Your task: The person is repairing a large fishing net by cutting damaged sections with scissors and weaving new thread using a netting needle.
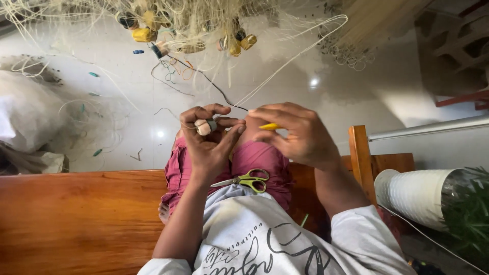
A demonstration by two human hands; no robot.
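Note:
My left hand (208, 145) pinches a small whitish float (202, 127) with a green end between thumb and fingers. Just to its right, my right hand (298, 133) grips a thin yellow netting needle (269, 126) that points toward the left hand. A white line (285, 63) and a dark cord (216, 87) run from my hands up to a heap of pale fishing net (188, 23) with yellow floats (144, 34) on the floor. Green-handled scissors (247, 180) lie on my lap, on pink shorts (262, 158).
I sit on a wooden bench (76, 219) over a pale tiled floor (127, 122). A large spool of white twine (415, 196) lies at the right beside a green plant (471, 214). More net and a white sack (25, 117) lie at the left. A metal pipe (433, 127) crosses the right.

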